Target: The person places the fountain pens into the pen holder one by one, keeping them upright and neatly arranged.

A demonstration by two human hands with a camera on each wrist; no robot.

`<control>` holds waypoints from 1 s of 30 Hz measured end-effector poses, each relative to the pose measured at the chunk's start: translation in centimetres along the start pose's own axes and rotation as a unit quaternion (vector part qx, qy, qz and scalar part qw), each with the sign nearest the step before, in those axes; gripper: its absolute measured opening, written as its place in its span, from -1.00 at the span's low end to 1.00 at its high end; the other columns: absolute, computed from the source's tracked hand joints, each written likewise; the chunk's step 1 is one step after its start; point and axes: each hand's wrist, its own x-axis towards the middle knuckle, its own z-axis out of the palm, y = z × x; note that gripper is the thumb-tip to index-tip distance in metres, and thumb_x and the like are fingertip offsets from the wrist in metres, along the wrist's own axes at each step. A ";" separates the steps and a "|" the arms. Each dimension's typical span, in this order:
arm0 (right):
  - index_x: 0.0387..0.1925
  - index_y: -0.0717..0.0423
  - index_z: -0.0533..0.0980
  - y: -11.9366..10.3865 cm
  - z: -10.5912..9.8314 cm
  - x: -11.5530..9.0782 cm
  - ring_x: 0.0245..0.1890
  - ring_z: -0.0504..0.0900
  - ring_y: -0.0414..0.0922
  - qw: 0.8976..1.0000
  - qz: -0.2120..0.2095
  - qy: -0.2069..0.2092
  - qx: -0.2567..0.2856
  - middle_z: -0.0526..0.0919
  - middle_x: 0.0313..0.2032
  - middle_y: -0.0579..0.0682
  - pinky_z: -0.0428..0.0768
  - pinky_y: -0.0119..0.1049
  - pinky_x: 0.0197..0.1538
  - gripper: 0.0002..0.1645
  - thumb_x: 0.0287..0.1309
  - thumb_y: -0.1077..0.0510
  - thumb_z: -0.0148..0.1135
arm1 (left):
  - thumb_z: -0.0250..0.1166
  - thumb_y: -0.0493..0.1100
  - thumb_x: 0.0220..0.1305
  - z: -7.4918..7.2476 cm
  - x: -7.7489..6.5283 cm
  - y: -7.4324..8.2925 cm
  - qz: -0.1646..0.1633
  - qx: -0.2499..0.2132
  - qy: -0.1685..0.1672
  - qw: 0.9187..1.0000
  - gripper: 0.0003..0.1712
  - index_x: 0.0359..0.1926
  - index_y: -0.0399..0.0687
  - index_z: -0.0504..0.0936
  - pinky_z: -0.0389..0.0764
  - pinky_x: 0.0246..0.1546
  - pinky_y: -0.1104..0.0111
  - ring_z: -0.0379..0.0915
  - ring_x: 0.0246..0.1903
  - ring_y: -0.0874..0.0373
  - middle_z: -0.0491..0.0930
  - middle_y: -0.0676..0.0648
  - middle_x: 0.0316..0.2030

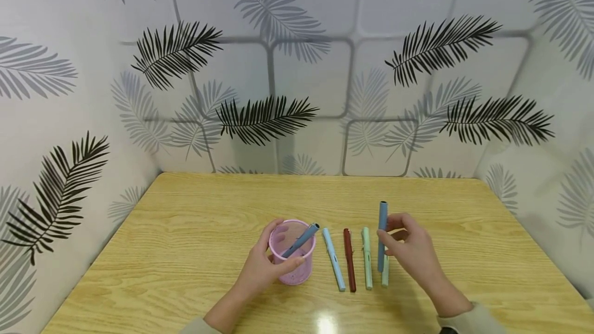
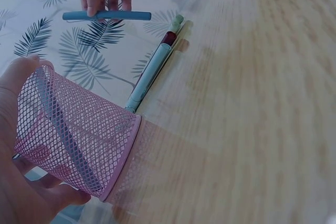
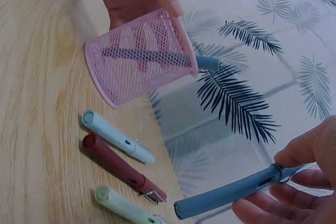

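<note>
My left hand (image 1: 265,259) grips a pink mesh pen cup (image 1: 297,273) around its side, with the cup upright on the table. Inside the cup leans one blue pen (image 1: 301,239), its end sticking out over the rim. My right hand (image 1: 412,245) pinches a second blue pen (image 3: 228,190) between thumb and fingers, holding it upright above the table. To the cup's right lie a light blue pen (image 1: 334,261), a dark red pen (image 1: 349,262) and a light green pen (image 1: 367,259), side by side. Another light green pen (image 1: 385,274) is partly hidden behind the held pen.
The wooden table (image 1: 209,210) reaches back to a wall (image 1: 306,76) printed with leaves. Side walls stand close to its left and right edges. Light glares off the table near its front (image 1: 326,321).
</note>
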 end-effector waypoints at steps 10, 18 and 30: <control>-0.09 0.27 0.43 -1.2 0.9 -0.4 -0.34 0.58 -0.16 0.998 -0.033 0.007 0.049 0.52 -0.22 0.17 0.65 -0.24 -0.38 -0.69 0.14 0.25 0.25 | 0.48 -0.10 -0.03 0.0 0.2 -0.8 0.004 0.007 0.005 1.000 -0.09 0.30 0.27 0.18 0.53 -0.07 0.18 0.28 0.15 -0.08 0.30 -0.03 0.22; -0.14 0.27 0.42 -1.7 1.7 -0.6 -0.35 0.60 -0.12 0.994 -0.062 0.009 0.095 0.51 -0.25 0.17 0.65 -0.14 -0.39 -0.71 0.12 0.28 0.27 | 0.47 -0.12 -0.02 0.0 -0.1 0.1 -0.004 0.010 0.005 1.000 -0.09 0.32 0.23 0.18 0.51 -0.04 0.09 0.25 0.16 -0.12 0.28 -0.08 0.23; -0.14 0.24 0.46 -3.3 3.7 -0.7 -0.32 0.62 -0.11 0.984 -0.107 0.000 0.144 0.53 -0.25 0.13 0.65 -0.12 -0.38 -0.72 0.09 0.33 0.28 | 0.46 -0.14 0.00 -0.1 -0.1 0.3 -0.013 0.002 -0.003 1.000 -0.09 0.33 0.21 0.15 0.46 0.01 0.03 0.20 0.20 -0.15 0.23 -0.09 0.26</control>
